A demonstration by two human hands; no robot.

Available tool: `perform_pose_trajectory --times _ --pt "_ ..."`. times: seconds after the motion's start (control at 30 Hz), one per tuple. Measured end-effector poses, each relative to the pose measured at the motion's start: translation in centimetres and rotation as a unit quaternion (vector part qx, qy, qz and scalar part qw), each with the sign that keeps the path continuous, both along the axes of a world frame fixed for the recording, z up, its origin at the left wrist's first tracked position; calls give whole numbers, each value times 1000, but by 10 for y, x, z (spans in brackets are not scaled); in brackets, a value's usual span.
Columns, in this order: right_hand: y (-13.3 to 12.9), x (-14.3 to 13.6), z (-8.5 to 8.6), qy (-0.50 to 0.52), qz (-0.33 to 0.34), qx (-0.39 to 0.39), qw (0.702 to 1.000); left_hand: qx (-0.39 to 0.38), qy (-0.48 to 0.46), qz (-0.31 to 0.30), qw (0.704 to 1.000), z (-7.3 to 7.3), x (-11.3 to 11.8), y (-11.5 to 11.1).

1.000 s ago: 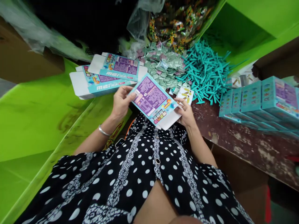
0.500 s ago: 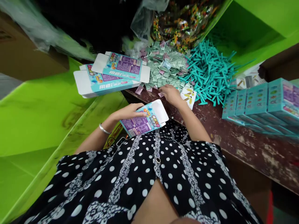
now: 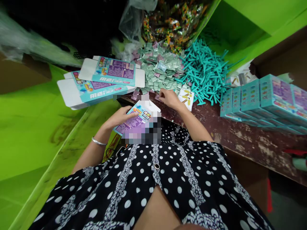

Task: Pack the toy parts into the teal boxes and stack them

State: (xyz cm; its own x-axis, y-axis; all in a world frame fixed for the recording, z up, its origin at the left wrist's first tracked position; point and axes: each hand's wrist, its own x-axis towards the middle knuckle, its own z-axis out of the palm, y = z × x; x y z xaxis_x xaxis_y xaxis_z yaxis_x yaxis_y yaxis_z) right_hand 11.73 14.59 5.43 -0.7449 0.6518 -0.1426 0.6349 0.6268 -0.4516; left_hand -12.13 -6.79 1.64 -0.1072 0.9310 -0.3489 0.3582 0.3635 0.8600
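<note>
My left hand [image 3: 119, 116] is closed around a small blue and purple carton [image 3: 130, 123], thumb lying across its printed face. The carton is tilted, with a white flap sticking out at its upper right end; part of it is blurred out. At the table edge, the fingers of my right hand [image 3: 169, 99] are pinched at a small pink sachet [image 3: 157, 96]. Just beyond lies a heap of green and pink sachets [image 3: 161, 75]. To the right of that hand rests a white card with yellow and black pictures [image 3: 186, 98].
Flat blue cartons [image 3: 110, 81] are stacked at the left. Many turquoise plastic sticks [image 3: 207, 73] are piled right of the sachets. Behind them sits a clear bag of orange and green pieces [image 3: 172, 24]. Filled-out boxes [image 3: 250, 99] stand in rows on the worn brown table [image 3: 230, 137].
The view has shifted, so most things sit further left. My right fingers have curled in at the pink sachet. My left hand still holds the carton.
</note>
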Motion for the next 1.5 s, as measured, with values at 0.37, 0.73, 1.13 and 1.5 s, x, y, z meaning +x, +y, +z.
perform_pose_trajectory --times 0.37,0.73,1.13,1.5 --pt "-2 110 27 93 -75 69 990 69 -33 -58 995 9 32 43" --pt "18 167 10 -17 -58 54 997 60 -45 -95 993 15 42 54" --pt "-2 145 35 337 -285 6 898 73 -75 -52 993 15 45 63" --pt "15 138 42 225 -255 60 939 89 -80 -43 992 25 52 69"
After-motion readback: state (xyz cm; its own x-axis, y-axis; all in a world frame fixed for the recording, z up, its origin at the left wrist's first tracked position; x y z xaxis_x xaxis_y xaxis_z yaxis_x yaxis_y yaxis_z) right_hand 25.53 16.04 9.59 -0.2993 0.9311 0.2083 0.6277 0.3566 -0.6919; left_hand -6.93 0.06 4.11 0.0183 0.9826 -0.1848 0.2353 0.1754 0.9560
